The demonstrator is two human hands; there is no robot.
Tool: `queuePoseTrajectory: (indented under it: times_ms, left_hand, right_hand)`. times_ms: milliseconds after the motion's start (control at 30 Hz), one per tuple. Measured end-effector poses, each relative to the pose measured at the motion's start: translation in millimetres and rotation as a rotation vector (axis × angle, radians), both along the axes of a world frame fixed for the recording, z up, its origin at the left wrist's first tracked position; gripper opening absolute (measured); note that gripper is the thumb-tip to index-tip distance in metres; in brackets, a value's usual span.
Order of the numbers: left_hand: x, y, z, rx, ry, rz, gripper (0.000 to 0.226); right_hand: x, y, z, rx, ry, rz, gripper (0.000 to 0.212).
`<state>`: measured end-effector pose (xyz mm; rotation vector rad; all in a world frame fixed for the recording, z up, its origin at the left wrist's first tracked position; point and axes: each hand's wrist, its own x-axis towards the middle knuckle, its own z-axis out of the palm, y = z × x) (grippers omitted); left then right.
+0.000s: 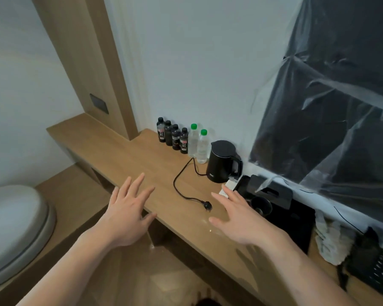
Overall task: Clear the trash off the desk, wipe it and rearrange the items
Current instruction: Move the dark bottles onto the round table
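Note:
A long wooden desk (128, 155) runs along the wall. My left hand (127, 212) hovers over its front edge with fingers spread and holds nothing. My right hand (237, 219) is spread the same way above the desk, next to the loose plug (207, 206) of the black kettle (222, 161). Several dark bottles (174, 136) and two clear water bottles with green caps (198, 143) stand in a row against the wall. A black tray (294, 219) with a black cup (261, 206) and a black box lies to the right.
A crumpled white cloth (328, 241) and a black telephone (376, 268) sit at the desk's right end. A dark screen wrapped in clear plastic (332, 107) hangs on the wall. A white rounded seat (13, 228) stands at lower left.

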<state>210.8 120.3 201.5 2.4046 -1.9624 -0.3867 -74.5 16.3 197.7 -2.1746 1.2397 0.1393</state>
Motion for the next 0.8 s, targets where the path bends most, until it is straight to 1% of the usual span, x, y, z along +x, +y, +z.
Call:
queuePoseTrajectory:
  times_ms: [133, 300, 533, 633, 800]
  left_hand:
    - [35.5, -31.9, -4.2, 0.001, 0.021, -0.017, 0.074]
    - [92.8, -79.3, -9.7, 0.020, -0.046, 0.016, 0.073]
    - [168.5, -150.2, -2.8, 0.086, -0.083, 0.058, 0.073]
    - [194.1, -183.8, -2.1, 0.109, -0.116, 0.056, 0.073]
    - [211.7, -246.2, -14.8, 0.130, -0.076, -0.010, 0.072]
  right_hand:
    - [37.6, -29.9, -9.0, 0.021, -0.036, 0.020, 0.075]
    - [93.1, -87.0, -22.4, 0.010, -0.077, 0.027, 0.074]
    - [171.7, -166.7, -36.0, 0.024, -0.142, 0.047, 0.076]
    - [186.8, -188.1, -38.4, 0.013, -0.146, 0.025, 0.079]
    - [183.4, -214.4, -35.4, -0.007, -0.131, -0.079, 0.080]
